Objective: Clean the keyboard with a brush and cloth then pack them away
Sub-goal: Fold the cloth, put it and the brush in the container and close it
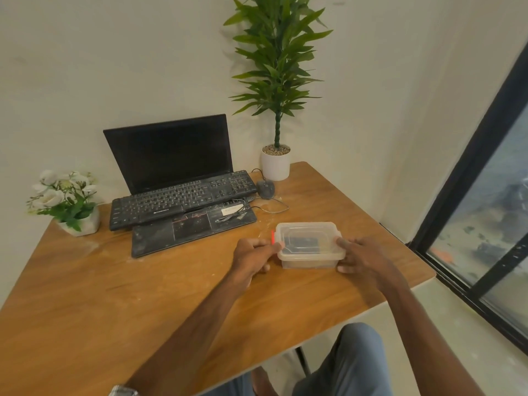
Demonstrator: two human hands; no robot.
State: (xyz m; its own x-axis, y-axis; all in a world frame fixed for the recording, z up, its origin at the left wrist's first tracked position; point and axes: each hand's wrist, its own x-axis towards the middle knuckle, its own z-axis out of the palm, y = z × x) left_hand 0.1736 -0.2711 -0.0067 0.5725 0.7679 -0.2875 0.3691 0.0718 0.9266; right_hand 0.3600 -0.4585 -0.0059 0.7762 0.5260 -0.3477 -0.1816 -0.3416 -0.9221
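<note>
A clear plastic box [310, 258] with its lid on stands on the wooden table [120, 287], right of middle. Something dark shows through the lid; I cannot tell what it is. My left hand [253, 254] grips the box's left end, its fingertips at the red latch [273, 237]. My right hand [361, 255] holds the right end, fingers curled on the rim and side. The black keyboard [183, 198] lies propped on an open laptop [171, 155] at the back. No brush or cloth is in plain sight.
A dark mouse [265, 189] with its cable lies right of the keyboard. A tall plant in a white pot [275, 165] stands at the back corner, a small white flower pot [81, 224] at the left. The table's right edge runs close to a dark-framed window [485, 195].
</note>
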